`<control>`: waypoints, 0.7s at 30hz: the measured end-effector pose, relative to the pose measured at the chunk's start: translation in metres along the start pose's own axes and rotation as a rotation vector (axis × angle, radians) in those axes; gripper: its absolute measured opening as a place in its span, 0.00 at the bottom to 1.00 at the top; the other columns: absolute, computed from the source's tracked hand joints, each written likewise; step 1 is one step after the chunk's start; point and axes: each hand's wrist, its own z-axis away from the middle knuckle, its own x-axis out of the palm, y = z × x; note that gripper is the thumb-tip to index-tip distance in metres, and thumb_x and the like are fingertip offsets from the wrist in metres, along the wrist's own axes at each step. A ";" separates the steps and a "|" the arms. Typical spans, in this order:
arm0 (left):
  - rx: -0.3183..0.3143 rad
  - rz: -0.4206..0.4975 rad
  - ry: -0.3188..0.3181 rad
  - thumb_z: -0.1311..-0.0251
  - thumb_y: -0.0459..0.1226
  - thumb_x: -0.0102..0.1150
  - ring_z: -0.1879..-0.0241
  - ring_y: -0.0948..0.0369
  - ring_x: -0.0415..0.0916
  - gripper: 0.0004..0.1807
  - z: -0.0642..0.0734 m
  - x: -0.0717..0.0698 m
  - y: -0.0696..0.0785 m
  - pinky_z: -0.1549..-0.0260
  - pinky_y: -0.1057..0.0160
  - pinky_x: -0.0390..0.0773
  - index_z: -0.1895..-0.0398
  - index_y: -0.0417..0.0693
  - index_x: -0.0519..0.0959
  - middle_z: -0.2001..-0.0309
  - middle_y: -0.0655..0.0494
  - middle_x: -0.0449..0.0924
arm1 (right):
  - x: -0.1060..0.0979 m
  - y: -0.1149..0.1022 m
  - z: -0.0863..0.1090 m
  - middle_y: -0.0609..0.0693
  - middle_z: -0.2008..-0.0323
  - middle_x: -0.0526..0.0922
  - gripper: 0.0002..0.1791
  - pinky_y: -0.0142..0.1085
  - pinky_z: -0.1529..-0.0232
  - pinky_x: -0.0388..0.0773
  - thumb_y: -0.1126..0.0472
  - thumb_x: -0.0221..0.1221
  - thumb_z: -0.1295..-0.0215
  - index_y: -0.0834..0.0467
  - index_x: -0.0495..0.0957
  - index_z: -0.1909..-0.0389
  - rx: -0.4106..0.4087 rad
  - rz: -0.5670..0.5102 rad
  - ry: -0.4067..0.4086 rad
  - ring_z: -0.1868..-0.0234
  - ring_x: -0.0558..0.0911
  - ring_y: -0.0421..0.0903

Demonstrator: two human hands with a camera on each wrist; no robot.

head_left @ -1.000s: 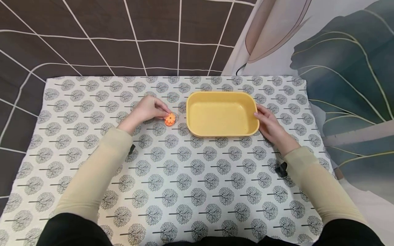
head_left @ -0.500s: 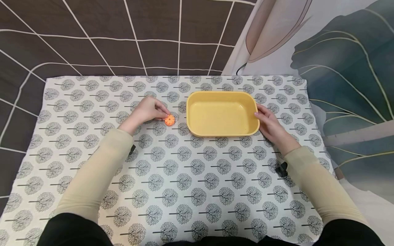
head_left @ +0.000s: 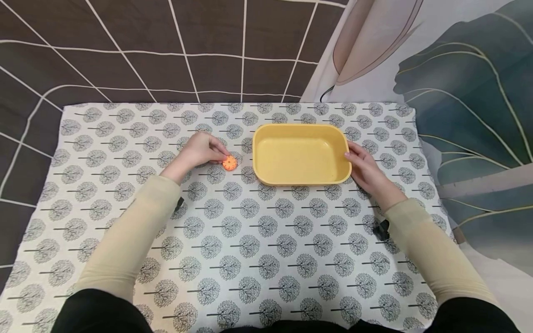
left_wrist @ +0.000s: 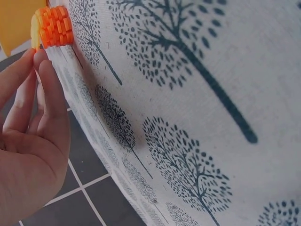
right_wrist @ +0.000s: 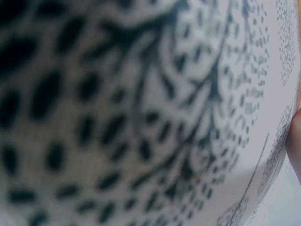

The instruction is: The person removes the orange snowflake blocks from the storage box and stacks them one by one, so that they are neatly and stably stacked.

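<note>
A stack of orange notched plastic discs stands on the tree-print cloth, left of the yellow tub. My left hand pinches the edge of a lighter orange disc between thumb and fingertips, flat at the top of the stack. From above, this top disc covers the discs under it. The tub's inside is bare. My right hand holds the tub's right end, thumb on the rim and the other fingers outside the wall. Only a bit of that hand shows in the right wrist view.
The white cloth with grey trees spreads over the whole table. Behind it hangs a dark brown cover with white grid lines, and a leaf-patterned curtain falls at the right. A dark cable shows by the back edge.
A second ago the disc in my left hand sat offset from the stack, with orange showing below it; now it lies in line on top. My right hand and the tub have not visibly moved.
</note>
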 end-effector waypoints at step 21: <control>0.025 0.015 0.018 0.36 0.33 0.73 0.69 0.65 0.85 0.10 0.002 -0.001 -0.005 0.63 0.69 0.88 0.53 0.38 0.89 0.55 0.43 0.91 | -0.002 0.002 0.002 0.43 0.37 0.79 0.18 0.24 0.35 0.79 0.70 0.52 0.19 0.51 0.76 0.36 -0.007 -0.023 0.013 0.39 0.79 0.39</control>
